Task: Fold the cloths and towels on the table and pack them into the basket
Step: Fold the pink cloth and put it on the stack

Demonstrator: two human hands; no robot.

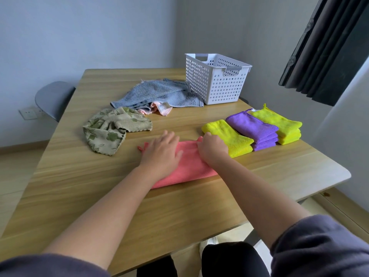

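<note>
Pink cloth [189, 168] lies right in front of me on the wooden table [89, 186]. It is folded into a long strip. My left hand [161, 150] lies flat on its left part, with the fingers straight and a bit spread, and presses it down. My right hand [211, 148] is on the right part. Its fingers are curled and they pinch the far edge of the pink cloth, which bunches up a little there.

Just to the right of my right hand there is a folded yellow cloth [229, 136]. Next to that is a folded purple cloth [253, 128], and next to that a folded yellow pile [283, 124]. The three sit side by side in a row and touch each other.

The white basket [215, 80] with many small holes stands at the far side of the table, behind the row. I cannot see any cloth in it from here.

A blue towel [157, 92] lies in a loose heap just left of the basket and touches its bottom. A light pink cloth [162, 109] peeks out from under the towel's near edge. A green cloth [111, 128] with flowers on it lies crumpled to the left, near my left hand but not touching it.

A grey chair [52, 98] stands past the table's left side. Dark curtains [323, 47] hang at the right.
</note>
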